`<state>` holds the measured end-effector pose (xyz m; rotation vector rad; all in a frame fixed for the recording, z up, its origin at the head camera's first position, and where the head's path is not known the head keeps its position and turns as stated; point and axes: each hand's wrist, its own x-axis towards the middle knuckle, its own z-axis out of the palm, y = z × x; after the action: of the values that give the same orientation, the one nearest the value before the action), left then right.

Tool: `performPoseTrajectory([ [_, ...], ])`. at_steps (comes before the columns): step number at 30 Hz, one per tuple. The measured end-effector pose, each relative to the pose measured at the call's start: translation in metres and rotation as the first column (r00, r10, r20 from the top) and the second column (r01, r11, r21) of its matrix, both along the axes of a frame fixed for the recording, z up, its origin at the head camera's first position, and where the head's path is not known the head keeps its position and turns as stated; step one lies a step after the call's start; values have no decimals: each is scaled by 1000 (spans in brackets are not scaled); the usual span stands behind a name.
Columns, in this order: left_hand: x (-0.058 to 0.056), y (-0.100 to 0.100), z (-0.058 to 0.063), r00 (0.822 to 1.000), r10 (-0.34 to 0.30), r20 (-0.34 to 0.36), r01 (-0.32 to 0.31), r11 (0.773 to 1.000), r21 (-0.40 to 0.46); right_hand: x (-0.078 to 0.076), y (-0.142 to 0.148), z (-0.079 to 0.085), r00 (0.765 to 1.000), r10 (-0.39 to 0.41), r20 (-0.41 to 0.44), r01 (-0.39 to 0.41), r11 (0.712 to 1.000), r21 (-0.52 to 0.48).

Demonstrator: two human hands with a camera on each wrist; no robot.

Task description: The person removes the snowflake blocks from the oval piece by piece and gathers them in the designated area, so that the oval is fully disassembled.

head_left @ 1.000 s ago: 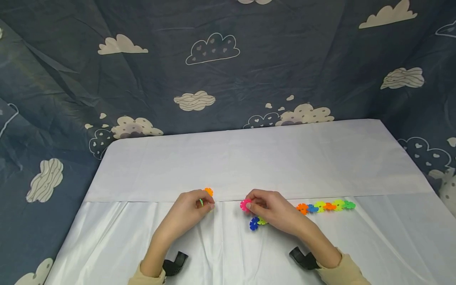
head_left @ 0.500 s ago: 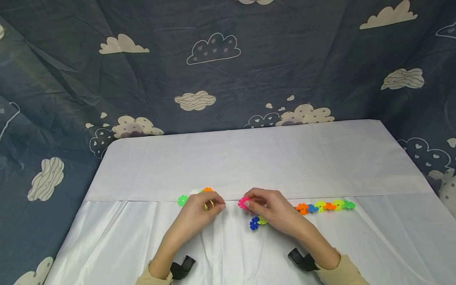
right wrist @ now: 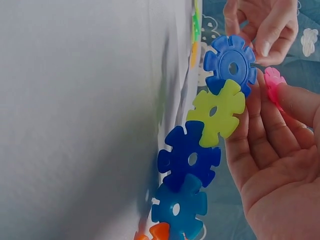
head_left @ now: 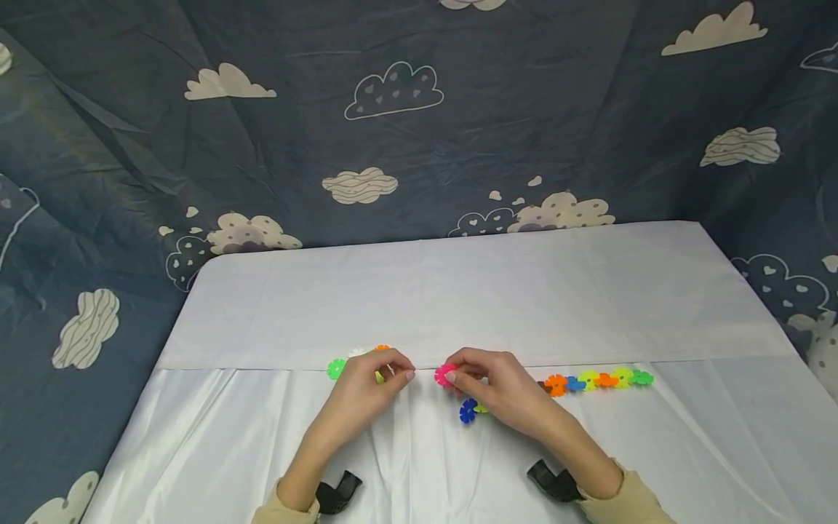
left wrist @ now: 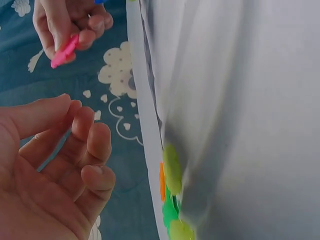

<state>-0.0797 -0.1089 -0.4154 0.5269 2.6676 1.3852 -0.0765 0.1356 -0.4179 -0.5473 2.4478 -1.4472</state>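
Nearest, beige sleeves [head_left: 631, 501] and black wrist mounts [head_left: 555, 482] show over the white-covered worktop [head_left: 458, 298]. The person's right hand [head_left: 500, 382] pinches a pink flower piece [head_left: 444, 375] just above a multicoloured chain [right wrist: 192, 159], partly hidden behind that hand. The left hand [head_left: 366, 389], its fingers loosely curved, is apart from the pink piece, near a green piece [head_left: 336, 370]. Farthest hangs a dark cloud-print cloth [head_left: 511, 124].

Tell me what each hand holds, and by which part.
The right hand pinches a pink piece near its edge, between thumb and finger. The left hand shows nothing held.
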Motion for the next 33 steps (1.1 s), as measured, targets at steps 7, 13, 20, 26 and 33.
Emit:
performPoseTrajectory([
  [7,-5,-11,-1,998,59,-1,-59,998,-15,2,-3,2,999,-46,8,46,999,-5],
  [13,-10,-26,2,988,153,-9,-153,988,-11,-3,-9,8,1000,-18,-9,18,1000,-7],
  [20,-17,-42,7,977,207,-59,-209,977,-37,-25,-28,23,990,113,-82,-107,992,68],
  [26,-21,-50,8,969,234,-74,-238,970,-55,-54,-52,35,934,355,-49,-337,916,219],
  [33,-23,-53,5,971,235,-54,-238,970,-53,-82,-82,28,892,447,69,-433,802,411],
])
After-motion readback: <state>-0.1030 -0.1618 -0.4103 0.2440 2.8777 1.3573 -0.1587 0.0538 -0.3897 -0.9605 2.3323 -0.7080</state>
